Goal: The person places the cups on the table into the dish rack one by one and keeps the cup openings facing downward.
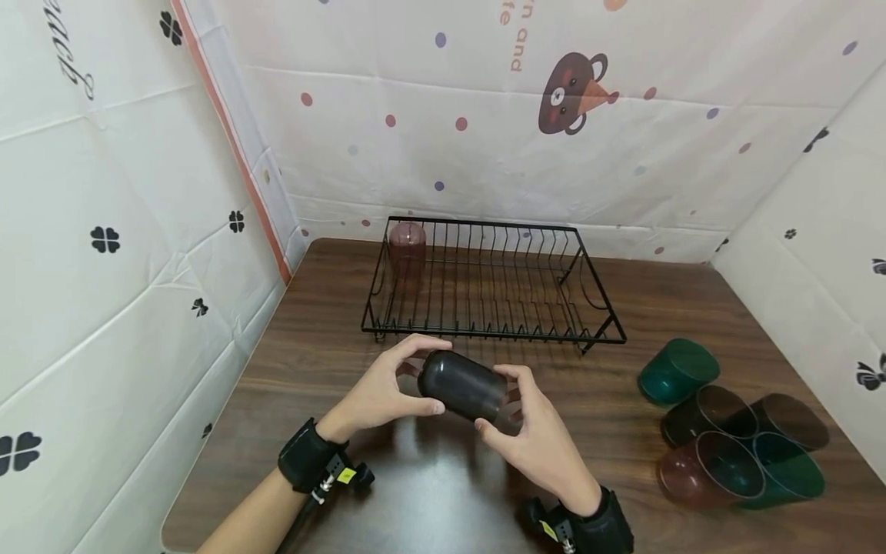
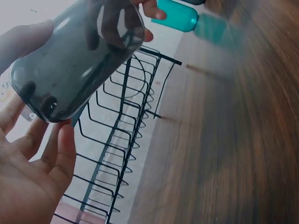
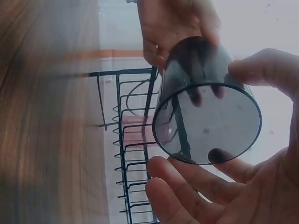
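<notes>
Dark cup [image 1: 462, 385] lay sideways between both hands, long axis left-right; left hand [image 1: 377, 392] fingers curled round base, right hand [image 1: 540, 438] fingers round rim; rack [image 1: 588, 308] just beyond.

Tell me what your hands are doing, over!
Left hand and right hand both grip the dark cup above the table. Wire rack just beyond holds one pink cup. Nothing between.

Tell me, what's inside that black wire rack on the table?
One reddish cup stands upside down in the back left corner of the black wire rack. The other slots look bare, and nothing blocks the head view of them.
</notes>
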Tool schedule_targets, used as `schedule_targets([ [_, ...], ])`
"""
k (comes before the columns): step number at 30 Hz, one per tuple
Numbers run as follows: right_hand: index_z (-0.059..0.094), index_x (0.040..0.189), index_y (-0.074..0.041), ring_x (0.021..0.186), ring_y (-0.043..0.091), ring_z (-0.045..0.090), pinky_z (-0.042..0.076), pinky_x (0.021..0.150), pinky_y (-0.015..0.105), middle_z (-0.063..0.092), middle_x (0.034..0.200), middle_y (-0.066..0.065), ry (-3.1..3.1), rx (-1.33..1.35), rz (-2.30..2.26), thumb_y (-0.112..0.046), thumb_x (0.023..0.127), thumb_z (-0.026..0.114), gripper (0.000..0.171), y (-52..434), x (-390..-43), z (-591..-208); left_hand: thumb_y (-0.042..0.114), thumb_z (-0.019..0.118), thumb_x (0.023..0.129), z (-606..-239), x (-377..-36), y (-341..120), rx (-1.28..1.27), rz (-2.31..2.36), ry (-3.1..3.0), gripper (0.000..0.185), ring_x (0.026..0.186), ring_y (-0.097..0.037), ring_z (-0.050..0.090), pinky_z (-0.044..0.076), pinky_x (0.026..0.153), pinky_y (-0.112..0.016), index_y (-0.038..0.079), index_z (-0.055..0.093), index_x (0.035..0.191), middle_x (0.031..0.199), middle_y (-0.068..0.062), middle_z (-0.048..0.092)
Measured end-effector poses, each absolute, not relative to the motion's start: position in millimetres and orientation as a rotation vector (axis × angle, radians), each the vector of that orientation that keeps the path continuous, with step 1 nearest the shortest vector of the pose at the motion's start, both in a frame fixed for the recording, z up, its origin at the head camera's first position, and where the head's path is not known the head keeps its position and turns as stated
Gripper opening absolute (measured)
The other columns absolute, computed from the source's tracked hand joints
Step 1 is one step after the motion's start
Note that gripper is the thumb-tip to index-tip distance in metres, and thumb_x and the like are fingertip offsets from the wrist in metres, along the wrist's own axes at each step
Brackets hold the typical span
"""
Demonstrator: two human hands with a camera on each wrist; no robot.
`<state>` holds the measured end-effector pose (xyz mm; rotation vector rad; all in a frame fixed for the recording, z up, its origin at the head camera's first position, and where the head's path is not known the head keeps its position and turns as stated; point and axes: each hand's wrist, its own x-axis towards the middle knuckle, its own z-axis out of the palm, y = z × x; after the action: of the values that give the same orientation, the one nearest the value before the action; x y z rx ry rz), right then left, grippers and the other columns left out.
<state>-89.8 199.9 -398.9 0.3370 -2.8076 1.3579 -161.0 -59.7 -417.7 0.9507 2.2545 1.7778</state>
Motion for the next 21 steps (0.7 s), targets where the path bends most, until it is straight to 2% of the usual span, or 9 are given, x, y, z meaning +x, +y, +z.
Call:
schedule_targets([
  [6,0.043,0.138,-0.023,0.098,0.020,0.059,0.056,0.079,0.036,0.061,0.112,0.000,-2.789,0.333,1.390,-0.025,0.079,0.085,0.073,199,-90,-401,0.013,0.085,0.080,-415,-161,-55,1.005,1.873,2.183,0.070,0.120,-0.022,0.057,0.053,0.094,-0.035,0.023,0.056,0.144,0.145,0.004,0.056],
  [13,0.043,0.134,-0.022,0.099,0.019,0.060,0.057,0.080,0.035,0.062,0.112,0.002,-2.798,0.343,1.408,-0.027,0.078,0.088,0.072,199,-90,-404,0.018,0.084,0.082,-410,-164,-49,1.059,1.875,2.116,0.069,0.120,-0.021,0.059,0.053,0.097,-0.034,0.025,0.055,0.144,0.147,0.000,0.055],
  [21,0.042,0.134,-0.025,0.097,0.011,0.062,0.056,0.077,0.030,0.065,0.109,-0.005,-2.778,0.401,1.434,-0.034,0.078,0.089,0.074,198,-92,-409,0.015,0.083,0.085,-404,-167,-31,1.150,1.929,1.974,0.064,0.135,-0.022,0.053,0.049,0.108,-0.037,0.020,0.054,0.142,0.149,0.000,0.053],
])
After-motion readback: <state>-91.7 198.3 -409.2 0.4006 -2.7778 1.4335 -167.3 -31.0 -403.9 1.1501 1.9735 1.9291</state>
